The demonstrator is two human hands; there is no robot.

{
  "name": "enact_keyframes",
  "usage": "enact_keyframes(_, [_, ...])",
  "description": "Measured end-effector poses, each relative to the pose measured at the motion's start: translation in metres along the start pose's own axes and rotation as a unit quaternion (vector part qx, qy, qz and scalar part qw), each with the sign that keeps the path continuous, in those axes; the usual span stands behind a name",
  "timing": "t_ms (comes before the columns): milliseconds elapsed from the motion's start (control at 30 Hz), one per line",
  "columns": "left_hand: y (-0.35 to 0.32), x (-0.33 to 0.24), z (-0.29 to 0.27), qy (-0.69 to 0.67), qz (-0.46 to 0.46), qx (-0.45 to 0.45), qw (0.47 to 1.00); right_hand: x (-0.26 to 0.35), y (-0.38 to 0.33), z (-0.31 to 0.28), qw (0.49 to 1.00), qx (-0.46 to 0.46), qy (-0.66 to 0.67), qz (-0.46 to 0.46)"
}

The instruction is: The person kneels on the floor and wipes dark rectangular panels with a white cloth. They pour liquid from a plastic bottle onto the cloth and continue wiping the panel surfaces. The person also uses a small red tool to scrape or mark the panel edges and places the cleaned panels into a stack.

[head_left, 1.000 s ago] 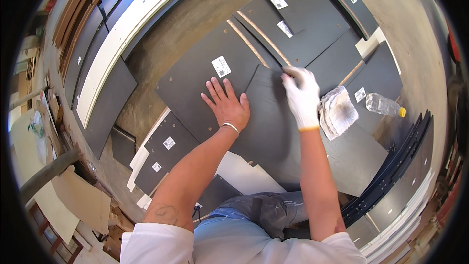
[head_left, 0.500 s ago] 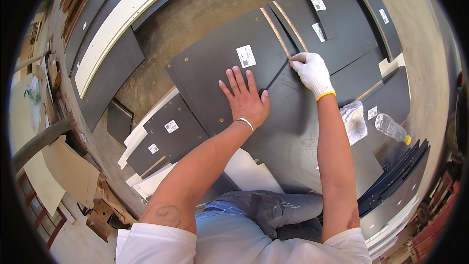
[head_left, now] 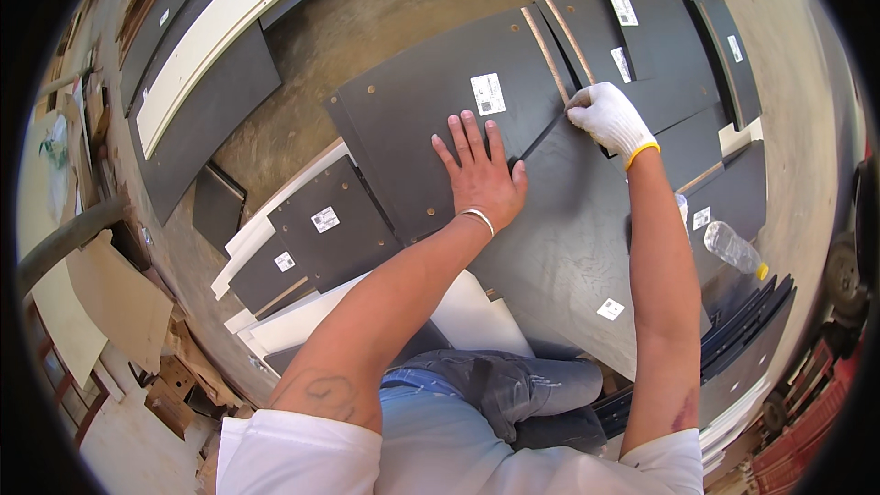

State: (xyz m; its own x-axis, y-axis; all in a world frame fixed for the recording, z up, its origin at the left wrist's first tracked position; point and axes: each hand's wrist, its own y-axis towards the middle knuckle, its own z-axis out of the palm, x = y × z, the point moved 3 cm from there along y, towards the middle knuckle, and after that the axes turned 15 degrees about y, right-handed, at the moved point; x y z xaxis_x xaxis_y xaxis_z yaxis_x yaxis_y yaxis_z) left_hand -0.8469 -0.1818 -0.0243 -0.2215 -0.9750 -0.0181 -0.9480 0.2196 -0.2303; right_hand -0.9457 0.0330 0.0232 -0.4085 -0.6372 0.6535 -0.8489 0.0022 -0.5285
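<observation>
My left hand (head_left: 481, 170), bare with a band at the wrist, lies flat with fingers spread on a dark grey panel (head_left: 412, 110) with a white label. Its thumb rests by the panel's edge, at the lower end of a thin black strip (head_left: 539, 139). My right hand (head_left: 610, 119), in a white glove with a yellow cuff, is closed in a pinch at the strip's upper end. Above the pinch the panel's edge shows bare brown board (head_left: 546, 55). A second dark panel (head_left: 587, 37) with a similar brown edge lies just right of it.
More labelled dark panels (head_left: 325, 225) lie at the left. A long white board (head_left: 238, 37) rests on dark boards at the far left. At the right lie a clear bottle (head_left: 731, 246) with a yellow cap and stacked dark strips (head_left: 747, 325). Red machinery (head_left: 807, 431) stands beyond.
The whole view has shifted, so the panels sit further right and slightly higher. Both hands keep nearly the same places on the panel. My right forearm now covers most of the crumpled clear wrapping.
</observation>
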Motion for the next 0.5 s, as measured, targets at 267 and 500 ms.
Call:
enact_keyframes(267, [0.000, 0.000, -0.001, 0.004, 0.003, -0.006, 1.000, 0.013, 0.002, 0.006, 0.993, -0.013, -0.116, -0.012])
enact_keyframes(500, [-0.001, -0.001, -0.001, 0.004, -0.002, -0.015, 1.000, 0.030, 0.000, 0.024, 0.954, -0.070, -0.293, 0.001])
